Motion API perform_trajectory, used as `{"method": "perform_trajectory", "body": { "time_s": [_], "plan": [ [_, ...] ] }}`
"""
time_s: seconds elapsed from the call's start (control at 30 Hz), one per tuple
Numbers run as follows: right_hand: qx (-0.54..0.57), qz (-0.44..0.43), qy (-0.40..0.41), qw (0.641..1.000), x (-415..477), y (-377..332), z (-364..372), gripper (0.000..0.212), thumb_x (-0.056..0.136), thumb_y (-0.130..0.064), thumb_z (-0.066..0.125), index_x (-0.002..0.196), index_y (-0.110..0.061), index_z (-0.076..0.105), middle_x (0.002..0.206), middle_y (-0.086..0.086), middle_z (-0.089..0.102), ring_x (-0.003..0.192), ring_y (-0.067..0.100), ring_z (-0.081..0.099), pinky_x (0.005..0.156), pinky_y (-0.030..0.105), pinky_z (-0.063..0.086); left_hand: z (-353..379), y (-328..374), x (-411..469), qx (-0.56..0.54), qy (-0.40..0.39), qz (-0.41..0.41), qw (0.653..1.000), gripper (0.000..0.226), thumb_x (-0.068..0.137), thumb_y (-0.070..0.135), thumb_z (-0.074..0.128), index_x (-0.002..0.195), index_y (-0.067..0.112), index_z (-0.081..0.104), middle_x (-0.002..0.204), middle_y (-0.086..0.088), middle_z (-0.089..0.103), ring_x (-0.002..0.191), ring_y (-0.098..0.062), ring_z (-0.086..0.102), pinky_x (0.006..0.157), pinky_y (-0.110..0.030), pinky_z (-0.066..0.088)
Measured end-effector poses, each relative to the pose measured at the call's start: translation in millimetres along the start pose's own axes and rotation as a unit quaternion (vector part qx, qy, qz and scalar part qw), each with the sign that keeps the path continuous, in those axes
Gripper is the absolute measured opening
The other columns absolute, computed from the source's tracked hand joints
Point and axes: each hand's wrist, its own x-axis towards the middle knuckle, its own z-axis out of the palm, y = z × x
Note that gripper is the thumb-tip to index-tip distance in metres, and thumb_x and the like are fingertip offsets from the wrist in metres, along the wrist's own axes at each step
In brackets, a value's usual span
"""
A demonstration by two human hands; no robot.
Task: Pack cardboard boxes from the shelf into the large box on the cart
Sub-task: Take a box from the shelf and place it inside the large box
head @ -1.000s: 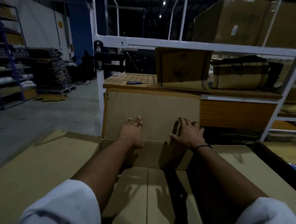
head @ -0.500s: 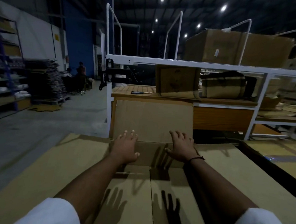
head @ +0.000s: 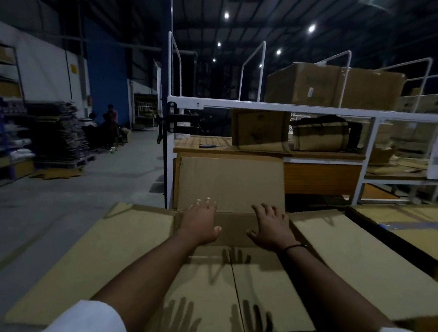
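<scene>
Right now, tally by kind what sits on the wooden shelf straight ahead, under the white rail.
Box: 1
Bag: 1
Tool: 1
Total: 3

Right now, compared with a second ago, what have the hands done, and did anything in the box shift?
Both hands slid back down the far flap toward its fold; left hand and right hand stay open with fingers spread, holding nothing. The large box and the shelf boxes have not moved.
</scene>
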Motion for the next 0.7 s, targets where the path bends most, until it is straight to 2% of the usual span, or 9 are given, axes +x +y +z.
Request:
{"method": "perform_trajectory", "body": {
  "time_s": [0.37,0.57,0.7],
  "plan": [
    [0.0,0.001,0.012,1.0,-36.5,33.6,-28.1,0.086,0.093,-0.057,0.061,0.161,-0.029,0.018,0.169,0.007,0.019,0.154,0.036,0.014,0.123,0.058,0.021,-16.7,54.1,-20.7,-0.011,-0.001,0.004,1.0,0.077,0.096,0.051,0.06,0.159,0.017,0.03,0.169,-0.011,0.021,0.154,-0.036,0.024,0.121,-0.046,0.029],
    [0.002,-0.015,0.015,1.0,-61.0,85.5,-46.3,0.084,0.093,-0.058,0.062,0.16,-0.031,0.019,0.165,0.006,0.024,0.15,0.033,0.021,0.118,0.054,0.027,-30.7,117.2,-21.2,-0.002,0.022,-0.006,1.0,0.072,0.095,0.051,0.06,0.154,0.017,0.038,0.167,-0.012,0.026,0.151,-0.034,0.03,0.116,-0.045,0.034],
    [0.008,-0.018,0.008,1.0,-88.9,128.3,-53.5,0.086,0.095,-0.054,0.061,0.162,-0.03,0.014,0.166,0.007,0.024,0.151,0.032,0.022,0.119,0.055,0.023,-35.6,172.2,-23.5,-0.001,0.019,-0.008,1.0,0.07,0.094,0.052,0.06,0.152,0.017,0.04,0.166,-0.012,0.029,0.15,-0.035,0.032,0.115,-0.045,0.035]
  ]
}}
